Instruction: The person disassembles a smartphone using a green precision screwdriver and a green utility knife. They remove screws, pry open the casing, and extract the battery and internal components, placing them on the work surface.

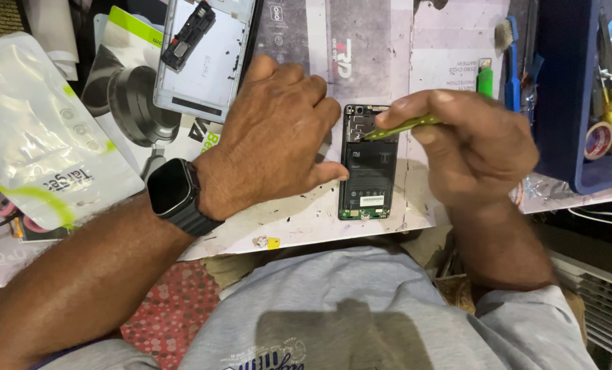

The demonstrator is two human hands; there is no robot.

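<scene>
**Tool tip worked into an opened phone on a repair mat**

An opened smartphone [367, 164], back cover off and black battery showing, lies lengthwise on a pale work mat [388, 55] on the tabletop, near its front edge. The tip of a slim yellow-green tool [402, 126] rests at the phone's upper end, by the circuit board above the battery.

The right hand [473, 147] holds the tool in a pen-like grip, fingers curled tight around the shaft, wrist bent inward. The left hand [275, 130] lies flat, palm down, fingers spread, thumb pressed to the phone's left edge; its grip encloses nothing. A black smartwatch [172, 188] sits on that wrist.

Doing this well likely calls for light, steady pressure at the tip while the flat hand stops the phone sliding.

A detached phone frame [206, 55] lies further back, and a blue tool tray [580, 89] stands to the right.
</scene>
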